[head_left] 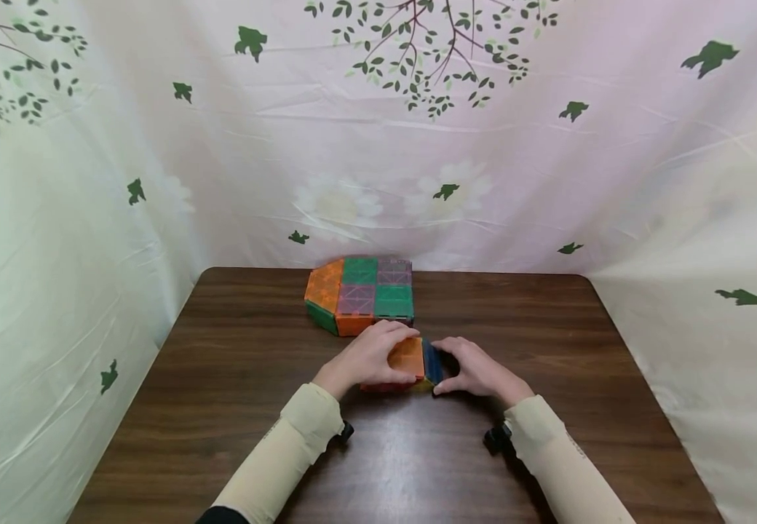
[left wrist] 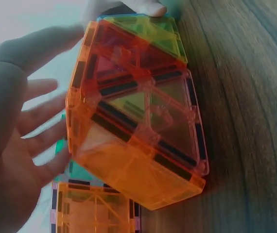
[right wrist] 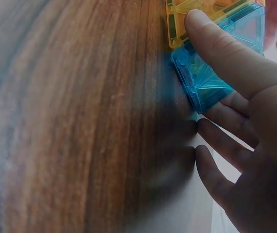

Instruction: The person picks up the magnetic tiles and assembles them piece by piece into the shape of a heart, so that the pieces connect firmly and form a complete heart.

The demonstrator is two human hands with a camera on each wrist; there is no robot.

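Note:
A small box of translucent magnetic tiles (head_left: pixel 406 355) sits mid-table, orange on top. Its front side in the left wrist view joins red triangles (left wrist: pixel 121 73), clear pinkish triangles and a yellow triangle (left wrist: pixel 165 36); an orange tile (left wrist: pixel 136 172) closes the near end. My left hand (head_left: pixel 375 354) grips the box from above, thumb at the front and fingers at the back. At the right end slopes a blue tile (right wrist: pixel 206 80), beside a yellow tile (right wrist: pixel 178 22). My right hand (head_left: pixel 482 370) holds this blue end, thumb in front, with the fingertips behind partly hidden.
Behind the box lies a larger tile structure (head_left: pixel 357 298) with orange, green and purple squares and a pointed left end. Brown wood-grain table (head_left: pixel 254 349) surrounds both. A patterned white curtain (head_left: pixel 378 160) hangs at the back and sides.

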